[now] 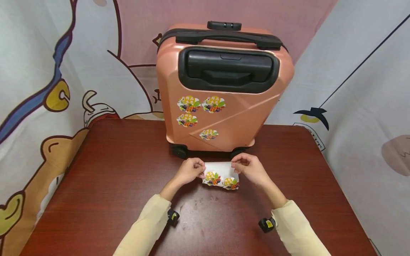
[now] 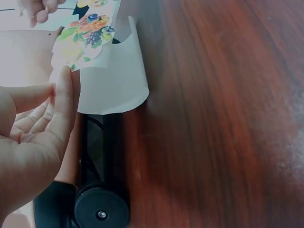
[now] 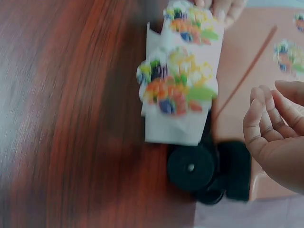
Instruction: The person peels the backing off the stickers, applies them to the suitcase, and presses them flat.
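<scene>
A white sheet of fruit stickers (image 1: 219, 167) is held in front of the suitcase, two round fruit stickers showing near its lower edge. My left hand (image 1: 189, 170) pinches its left edge; in the left wrist view the fingertips are right at a sticker (image 2: 85, 40). The white backing (image 2: 114, 85) curls away beyond it. My right hand (image 1: 251, 169) is beside the sheet's upper right corner. In the right wrist view that hand (image 3: 280, 133) has loosely bent fingers with nothing between them, apart from the sheet (image 3: 175, 128).
A pink-orange suitcase (image 1: 230, 113) stands upright on the brown table (image 1: 121, 170), with several fruit stickers (image 1: 214, 104) on its front. Its black wheels (image 1: 179, 151) are just behind the hands. Cartoon-patterned cloth (image 1: 134, 32) hangs behind and at the sides.
</scene>
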A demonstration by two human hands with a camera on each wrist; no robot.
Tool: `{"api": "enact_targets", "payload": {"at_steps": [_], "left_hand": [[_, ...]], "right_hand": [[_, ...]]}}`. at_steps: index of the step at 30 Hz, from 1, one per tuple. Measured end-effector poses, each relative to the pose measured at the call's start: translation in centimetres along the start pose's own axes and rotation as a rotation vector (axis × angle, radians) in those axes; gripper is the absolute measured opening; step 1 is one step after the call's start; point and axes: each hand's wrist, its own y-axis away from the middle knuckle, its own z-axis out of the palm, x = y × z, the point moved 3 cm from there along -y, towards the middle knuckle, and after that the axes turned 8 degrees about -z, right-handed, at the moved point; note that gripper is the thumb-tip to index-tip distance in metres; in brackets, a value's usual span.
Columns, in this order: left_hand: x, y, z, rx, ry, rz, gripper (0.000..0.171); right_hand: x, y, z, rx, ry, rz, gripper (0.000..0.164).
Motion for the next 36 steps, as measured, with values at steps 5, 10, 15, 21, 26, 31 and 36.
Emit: {"api": "enact_targets", "payload": {"at_steps": [5,10,15,21,26,31,36], "left_hand": [[2.7,1.5,-0.1,-0.007,-0.017,0.005,0.009],[4.7,2.7,-0.1,-0.011,-0.032,-0.002,0.010],[5.0,2.8,0.0,-0.020,-0.026,0.002,0.009],[5.0,2.9,0.1,-0.042,-0.020,0.009,0.010],[5.1,2.9,0.1,-0.041,-0.033,0.018,0.010],[5.0,2.9,0.1,-0.040,-0.030,0.027,0.009],[4.8,2.7,0.1,-0.040,-0.031,0.017,0.010]], "right_hand": [[-2.0,-0.2,1.8,-0.070,0.047,-0.054,0.012],[-3.4,-0.1,3.2,-0.116,0.129,-0.099,0.009],[-1.0,-0.5,3.7,-0.146,0.174,-0.100,0.008],[0.5,-0.7,3.9,-0.142,0.178,-0.114,0.006],[0.6,-0.7,4.2,-0.134,0.193,-0.109,0.004],[0.6,-0.7,4.3,-0.127,0.196,-0.113,0.004],[0.6,-0.6,4.3,-0.131,0.218,-0.131,0.006]]}}
